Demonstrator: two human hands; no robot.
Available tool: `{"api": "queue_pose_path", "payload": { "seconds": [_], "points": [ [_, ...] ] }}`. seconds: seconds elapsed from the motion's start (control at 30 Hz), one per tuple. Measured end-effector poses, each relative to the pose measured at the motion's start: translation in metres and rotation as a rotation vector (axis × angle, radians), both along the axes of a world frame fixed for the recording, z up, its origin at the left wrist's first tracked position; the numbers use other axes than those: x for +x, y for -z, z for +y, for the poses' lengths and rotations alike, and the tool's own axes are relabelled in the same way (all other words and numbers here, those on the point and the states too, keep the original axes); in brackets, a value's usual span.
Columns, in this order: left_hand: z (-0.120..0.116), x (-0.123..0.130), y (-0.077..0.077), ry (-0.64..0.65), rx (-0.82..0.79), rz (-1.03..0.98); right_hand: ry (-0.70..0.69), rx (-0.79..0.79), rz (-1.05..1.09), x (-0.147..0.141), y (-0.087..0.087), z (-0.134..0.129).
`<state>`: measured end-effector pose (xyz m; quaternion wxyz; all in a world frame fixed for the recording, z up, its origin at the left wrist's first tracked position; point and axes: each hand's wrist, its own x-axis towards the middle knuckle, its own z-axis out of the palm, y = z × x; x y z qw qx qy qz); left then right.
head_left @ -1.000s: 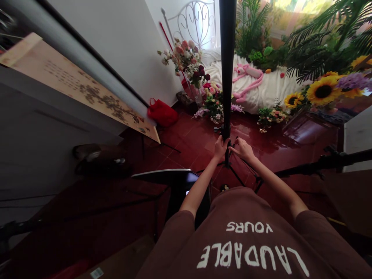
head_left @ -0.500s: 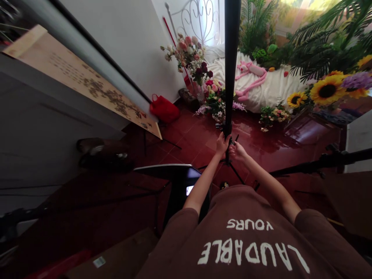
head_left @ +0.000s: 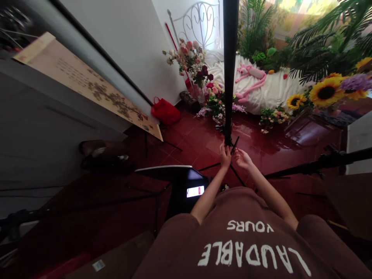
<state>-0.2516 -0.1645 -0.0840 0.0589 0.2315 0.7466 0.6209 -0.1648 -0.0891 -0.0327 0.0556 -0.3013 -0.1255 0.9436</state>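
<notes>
A black tripod stand (head_left: 229, 77) rises upright in front of me, with its legs spread on the floor. My left hand (head_left: 225, 155) is closed around its lower column, just under a dark joint. On the other side, my right hand (head_left: 241, 158) has its fingers curled together close to the column. What they pinch, if anything, is too small to make out. A thin black bar (head_left: 235, 143) slants up between the two hands; whether it is a leg or a lever I cannot tell.
To my left stands a black panel with a lit phone (head_left: 195, 191). A long printed board (head_left: 87, 85) leans along the wall near a red bag (head_left: 165, 111). Ahead are artificial flowers (head_left: 215, 91) and a white-draped bed (head_left: 270, 93). Another black stand (head_left: 322, 162) reaches in from the right.
Both my hands have moved down the stand a little. My left forearm has shifted right, so more of the lit phone shows. The view has also shifted slightly.
</notes>
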Motion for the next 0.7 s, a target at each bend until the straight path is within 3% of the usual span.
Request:
{"api": "queue_pose_path", "payload": {
  "seconds": [0.13,0.27,0.4,0.57,0.7],
  "points": [
    [-0.014,0.053,0.028,0.066,-0.084,-0.133,0.074,-0.047,0.005,0.056,0.024,0.001],
    [-0.004,0.097,0.032,0.324,-0.124,-0.165,0.256,-0.003,0.026,0.117,0.039,0.004],
    [0.027,0.129,0.013,0.612,-0.094,-0.108,0.456,0.106,-0.025,0.172,0.034,0.009],
    [0.078,0.171,-0.023,0.938,-0.001,-0.014,0.743,0.223,-0.121,0.234,0.009,0.009],
    [0.113,0.209,-0.051,1.107,0.140,0.035,0.807,0.381,-0.185,0.276,-0.017,0.015]
  ]
}}
